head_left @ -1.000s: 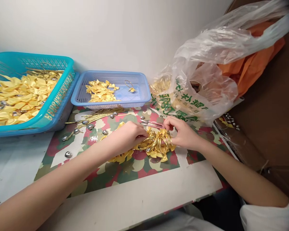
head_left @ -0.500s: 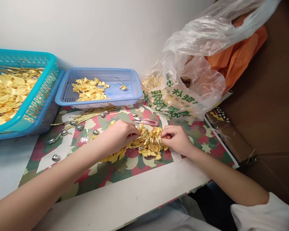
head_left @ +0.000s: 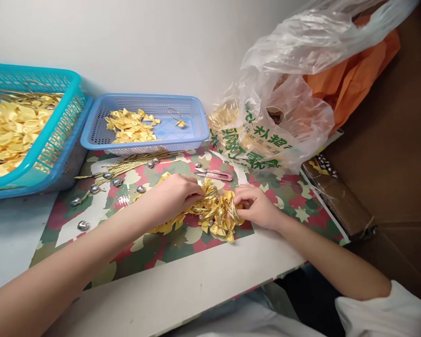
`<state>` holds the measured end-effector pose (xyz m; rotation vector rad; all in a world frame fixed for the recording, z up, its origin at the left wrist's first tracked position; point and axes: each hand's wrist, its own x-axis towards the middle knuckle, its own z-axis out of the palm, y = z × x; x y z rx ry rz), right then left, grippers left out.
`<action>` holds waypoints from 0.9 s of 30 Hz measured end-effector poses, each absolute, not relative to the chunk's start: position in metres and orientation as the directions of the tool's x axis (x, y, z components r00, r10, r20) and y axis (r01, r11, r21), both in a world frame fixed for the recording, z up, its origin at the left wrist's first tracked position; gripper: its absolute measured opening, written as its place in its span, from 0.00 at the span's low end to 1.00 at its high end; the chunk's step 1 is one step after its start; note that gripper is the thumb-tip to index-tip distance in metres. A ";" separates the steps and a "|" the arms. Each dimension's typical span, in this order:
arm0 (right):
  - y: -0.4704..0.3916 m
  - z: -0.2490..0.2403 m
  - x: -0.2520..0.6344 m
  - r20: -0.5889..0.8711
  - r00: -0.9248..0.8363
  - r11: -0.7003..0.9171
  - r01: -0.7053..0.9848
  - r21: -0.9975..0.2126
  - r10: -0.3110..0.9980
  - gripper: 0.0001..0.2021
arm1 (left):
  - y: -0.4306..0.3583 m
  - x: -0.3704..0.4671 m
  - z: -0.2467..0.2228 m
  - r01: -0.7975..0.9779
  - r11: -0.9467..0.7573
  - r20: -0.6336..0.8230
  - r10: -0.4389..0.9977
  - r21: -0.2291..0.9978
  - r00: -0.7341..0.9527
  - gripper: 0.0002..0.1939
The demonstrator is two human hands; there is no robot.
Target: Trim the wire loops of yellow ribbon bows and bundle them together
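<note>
A bunch of yellow ribbon bows with gold cords [head_left: 219,210] and small silver bells lies between my hands on the patterned sheet. My left hand [head_left: 182,192] is closed at the bunch's left end, its fingertips pinching the gold cords. On the right, my right hand [head_left: 254,206] has its fingers closed round looped gold cord at the other end. More yellow bows [head_left: 168,224] lie partly hidden under my left wrist. Pink-handled thread snips [head_left: 215,175] rest just behind the bunch.
A blue basket [head_left: 145,146] with yellow bows stands at the back. Left of it is a fuller turquoise basket [head_left: 61,110]. Loose silver bells [head_left: 117,182] and gold cords [head_left: 136,166] lie before the baskets. A printed plastic bag [head_left: 266,117] stands at the back right.
The right part of the bunch has shifted slightly toward me, and its gold loops have spread more at my right hand. My left hand stays nearly in place. The view has moved slightly.
</note>
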<state>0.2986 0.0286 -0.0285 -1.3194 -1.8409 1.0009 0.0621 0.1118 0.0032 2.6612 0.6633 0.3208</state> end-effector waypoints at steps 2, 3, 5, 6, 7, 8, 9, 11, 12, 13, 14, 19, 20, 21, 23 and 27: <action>0.028 -0.028 0.298 0.080 -0.257 0.188 0.428 -0.884 0.963 0.09 | 0.112 0.062 0.002 0.399 -0.822 0.133 0.486 0.407 0.864 0.12; 0.027 -0.028 0.298 0.076 -0.258 0.183 0.423 -0.887 0.963 0.09 | 0.111 0.062 0.002 0.397 -0.825 0.136 0.483 0.402 0.865 0.12; 0.026 -0.027 0.298 0.069 -0.270 0.183 0.425 -0.886 0.960 0.09 | 0.111 0.062 0.001 0.393 -0.829 0.141 0.478 0.397 0.867 0.13; 0.025 -0.027 0.298 0.074 -0.278 0.192 0.424 -0.885 0.958 0.09 | 0.111 0.062 0.001 0.391 -0.830 0.142 0.476 0.398 0.868 0.13; 0.024 -0.027 0.298 0.084 -0.287 0.205 0.423 -0.883 0.954 0.08 | 0.111 0.062 0.002 0.386 -0.831 0.144 0.473 0.401 0.869 0.13; 0.024 -0.027 0.298 0.096 -0.297 0.221 0.423 -0.879 0.950 0.08 | 0.111 0.062 0.002 0.382 -0.830 0.146 0.472 0.405 0.870 0.14; 0.023 -0.027 0.299 0.106 -0.309 0.238 0.429 -0.871 0.945 0.07 | 0.111 0.062 0.002 0.376 -0.830 0.153 0.470 0.412 0.869 0.15; 0.022 -0.026 0.301 0.106 -0.353 0.268 0.448 -0.853 0.930 0.06 | 0.111 0.061 0.002 0.362 -0.824 0.174 0.472 0.436 0.864 0.16; 0.022 -0.025 0.302 0.101 -0.378 0.281 0.458 -0.844 0.920 0.05 | 0.111 0.061 0.002 0.356 -0.819 0.184 0.475 0.451 0.860 0.16; 0.021 -0.024 0.304 0.094 -0.405 0.293 0.463 -0.837 0.909 0.05 | 0.111 0.061 0.002 0.351 -0.813 0.192 0.479 0.464 0.856 0.16; 0.021 -0.023 0.306 0.091 -0.432 0.307 0.461 -0.833 0.897 0.05 | 0.111 0.061 0.002 0.348 -0.808 0.196 0.483 0.475 0.853 0.16; 0.011 -0.020 0.309 0.117 -0.472 0.361 0.469 -0.806 0.874 0.09 | 0.112 0.061 0.000 0.348 -0.808 0.210 0.488 0.475 0.847 0.16; 0.008 -0.020 0.306 0.126 -0.446 0.363 0.499 -0.787 0.886 0.14 | 0.111 0.061 0.000 0.349 -0.813 0.208 0.484 0.467 0.850 0.16; 0.004 -0.020 0.303 0.130 -0.409 0.355 0.542 -0.762 0.903 0.19 | 0.111 0.061 0.000 0.351 -0.816 0.204 0.482 0.459 0.852 0.16; -0.002 -0.020 0.293 0.120 -0.314 0.304 0.645 -0.701 0.942 0.24 | 0.111 0.062 0.001 0.363 -0.819 0.188 0.482 0.445 0.856 0.15; -0.008 -0.019 0.281 0.073 -0.198 0.197 0.730 -0.655 0.978 0.16 | 0.111 0.063 0.001 0.388 -0.818 0.168 0.492 0.424 0.854 0.15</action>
